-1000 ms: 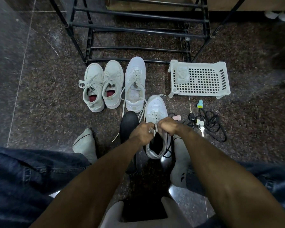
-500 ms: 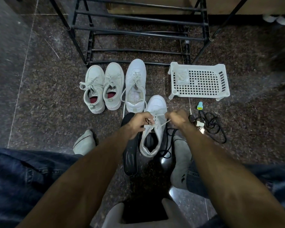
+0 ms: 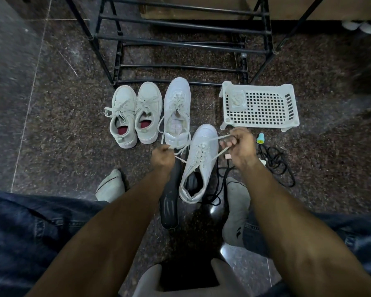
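The shoe (image 3: 199,159) lies on the floor at the centre of the frame, toe toward the upper right, with a black insole (image 3: 169,202) just to its left. It is white, its lace (image 3: 220,151) threaded through the eyelets. The left hand (image 3: 162,158) pinches one lace end and the right hand (image 3: 241,146) grips the other, both drawn taut outward. The lacing looks done, but no bow shows yet, so the knot is probably still to come.
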